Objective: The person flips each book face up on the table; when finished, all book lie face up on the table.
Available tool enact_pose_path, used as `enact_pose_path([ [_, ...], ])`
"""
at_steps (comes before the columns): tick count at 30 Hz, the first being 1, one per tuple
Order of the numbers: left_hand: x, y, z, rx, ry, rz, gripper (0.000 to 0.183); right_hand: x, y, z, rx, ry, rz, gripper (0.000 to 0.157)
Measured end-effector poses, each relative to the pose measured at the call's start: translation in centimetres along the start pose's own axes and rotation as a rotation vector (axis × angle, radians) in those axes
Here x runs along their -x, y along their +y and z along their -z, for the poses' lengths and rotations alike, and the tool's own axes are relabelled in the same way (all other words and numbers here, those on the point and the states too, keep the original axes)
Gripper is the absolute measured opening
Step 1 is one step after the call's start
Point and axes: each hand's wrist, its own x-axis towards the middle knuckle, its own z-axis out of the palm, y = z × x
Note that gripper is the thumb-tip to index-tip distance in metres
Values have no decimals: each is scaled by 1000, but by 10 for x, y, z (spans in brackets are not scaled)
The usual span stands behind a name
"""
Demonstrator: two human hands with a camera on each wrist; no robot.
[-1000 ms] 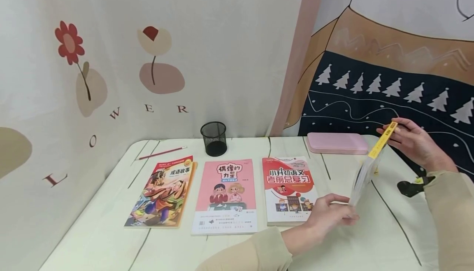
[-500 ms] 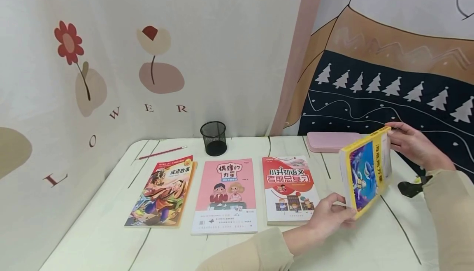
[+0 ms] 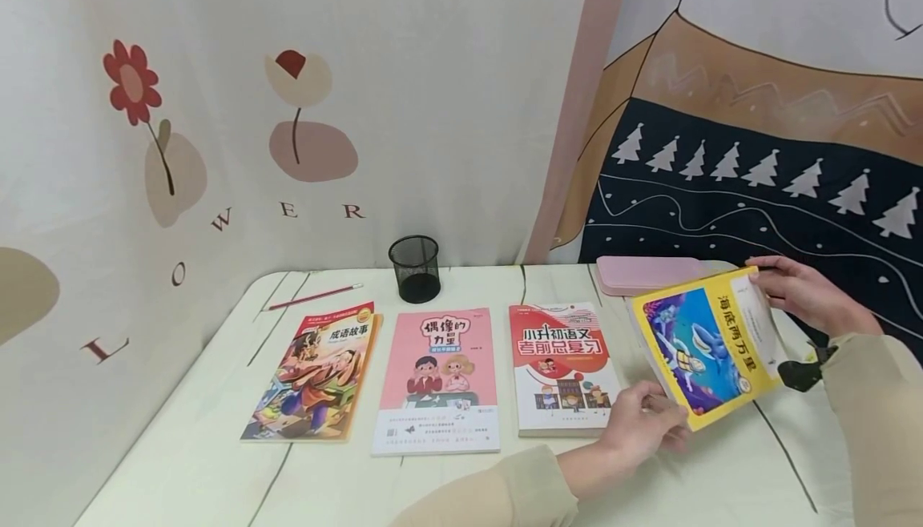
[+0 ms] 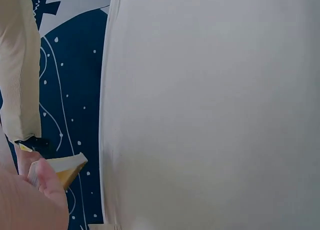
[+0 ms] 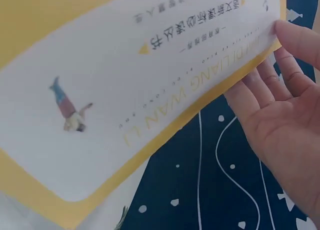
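A yellow book (image 3: 703, 343) with a blue undersea cover picture is held tilted above the right part of the table, front cover toward the head camera. My left hand (image 3: 644, 424) pinches its lower left corner. At its upper right corner, my right hand (image 3: 815, 293) grips the edge, thumb on one face and fingers on the other. The right wrist view shows the white and yellow back cover (image 5: 100, 55) close up, with my right hand (image 5: 287, 107) at its edge. Only a bit of the book (image 4: 70, 167) appears beyond my left hand (image 4: 35, 202).
Three books lie in a row: a colourful storybook (image 3: 313, 375), a pink book (image 3: 441, 375) and a red and white book (image 3: 561, 371). Behind them are a red pencil (image 3: 315, 296), a black mesh pen holder (image 3: 414, 271) and a pink pencil case (image 3: 649, 275).
The yellow book has turned from edge-on to showing its front cover to the head camera, and tipped lower. My right hand has come down slightly; both hands keep hold of the book.
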Motion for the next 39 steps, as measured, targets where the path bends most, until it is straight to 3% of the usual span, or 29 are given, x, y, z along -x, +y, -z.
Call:
enact_pose_path([
  [4,-2,-1,-4,-60,97,4,25,-2,8,-3,83,11,-11,45],
  [8,-2,-3,-5,-127,139,25,29,-9,21,-4,94,31,-24,48],
  [14,-3,-6,-8,-166,135,50,27,-18,28,-5,97,50,-19,47],
  [21,-3,-10,-16,-146,130,62,20,-17,13,-16,144,42,-21,46],
  [28,-3,-12,-22,-225,121,130,4,-20,5,-27,137,-6,-70,52],
  [33,-2,-12,-22,-234,76,192,2,-26,7,-33,155,3,-84,48],
  [39,0,-11,-18,-177,-82,293,6,-30,9,-40,175,-7,-80,47],
])
